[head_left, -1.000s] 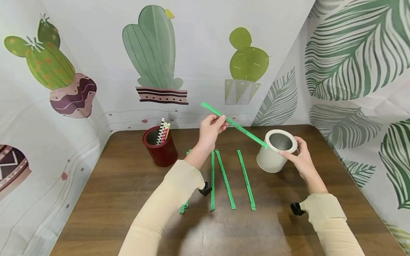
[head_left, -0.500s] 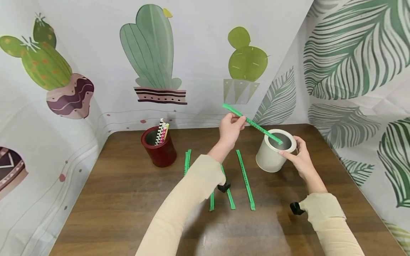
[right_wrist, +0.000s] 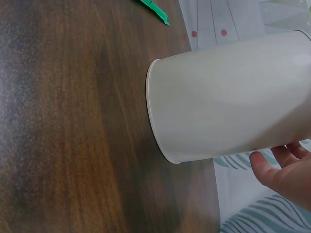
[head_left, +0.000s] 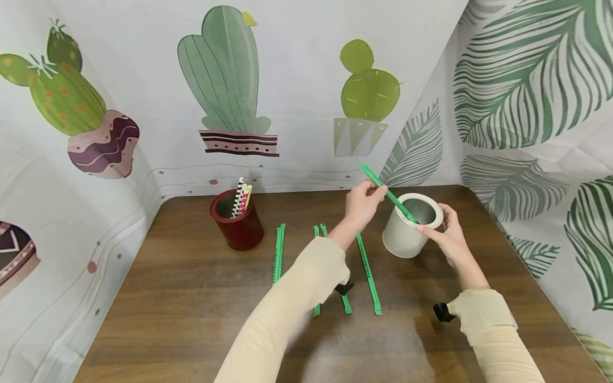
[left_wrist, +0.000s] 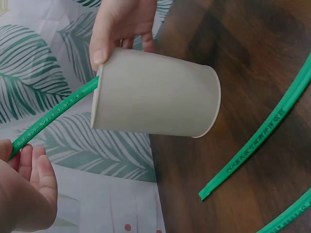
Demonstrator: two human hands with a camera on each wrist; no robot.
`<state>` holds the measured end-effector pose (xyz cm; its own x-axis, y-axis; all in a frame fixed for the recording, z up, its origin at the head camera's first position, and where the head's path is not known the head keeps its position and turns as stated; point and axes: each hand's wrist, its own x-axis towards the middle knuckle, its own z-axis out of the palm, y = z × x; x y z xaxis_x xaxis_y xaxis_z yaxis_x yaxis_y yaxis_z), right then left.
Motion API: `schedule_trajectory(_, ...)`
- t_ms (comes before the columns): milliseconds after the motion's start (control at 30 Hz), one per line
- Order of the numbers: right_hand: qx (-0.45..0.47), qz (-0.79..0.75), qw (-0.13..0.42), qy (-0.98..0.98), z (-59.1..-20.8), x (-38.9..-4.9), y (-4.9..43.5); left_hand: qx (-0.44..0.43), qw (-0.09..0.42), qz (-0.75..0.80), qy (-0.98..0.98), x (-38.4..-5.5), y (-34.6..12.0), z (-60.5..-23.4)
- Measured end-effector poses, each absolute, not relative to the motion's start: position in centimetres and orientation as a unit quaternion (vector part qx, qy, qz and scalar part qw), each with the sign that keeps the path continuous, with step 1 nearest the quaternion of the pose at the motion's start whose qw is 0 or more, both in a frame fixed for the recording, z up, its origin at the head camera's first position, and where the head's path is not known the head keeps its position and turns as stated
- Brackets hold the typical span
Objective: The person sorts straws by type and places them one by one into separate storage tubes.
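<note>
Pinching a green stick (head_left: 398, 203) by its upper part, a person's L hand (head_left: 363, 204) hangs just L of a white can (head_left: 402, 236), thumb & fingertips together on the shaft. From there the stick slants down to the hand's R, over the rim, lower part inside the can's mouth. R hand (head_left: 449, 234) grips the can's far R side, thumb on rim, fingers curled round behind; can appears to stand upright on the brown surface (head_left: 191, 308). Below & L of the L hand lie loose green sticks (head_left: 367, 271); well off to its L, a red can (head_left: 246, 234) w/ patterned sticks (head_left: 238, 198).

Handling, by est.: stick prob. v. light, slim, w/ some give; its glossy wrapper may slip. Best hold: gentle pinch on upper shaft, no hard squeeze. White can looks stiff, smooth, fairly light; rim & upper wall prob. give surest hold.

Hard to see: stick's lower tip, hidden in the can; can't tell if it touches bottom. R hand's fingers mostly behind can in head view, cropped in R-wrist view. Stick's print too sm. to read; L sleeve (head_left: 278, 314) covers parts of the loose ones.
</note>
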<state>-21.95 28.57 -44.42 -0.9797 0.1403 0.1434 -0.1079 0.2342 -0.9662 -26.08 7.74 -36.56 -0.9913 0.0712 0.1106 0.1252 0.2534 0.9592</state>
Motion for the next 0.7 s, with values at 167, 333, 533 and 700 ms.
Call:
schedule_trajectory(167,-0.007,0.620,0.103,-0.778,-44.3,-21.9,28.5,-0.077,0.004,-0.597,-0.799,-25.8,8.1,-37.1)
schedule_trajectory(333,-0.011,0.619,0.100,-0.779,-44.2,-21.8,28.5,-0.079,-0.011,-0.594,-0.801,-25.6,8.5,-37.6)
schedule_trajectory(533,-0.016,0.617,0.099,-0.780,-44.2,-21.8,28.4,-0.075,-0.030,-0.596,-0.799,-25.6,9.0,-38.3)
schedule_trajectory(700,-0.015,0.618,0.101,-0.780,-44.3,-21.8,28.4,-0.091,-0.047,-0.607,-0.788,-25.6,9.1,-39.3)
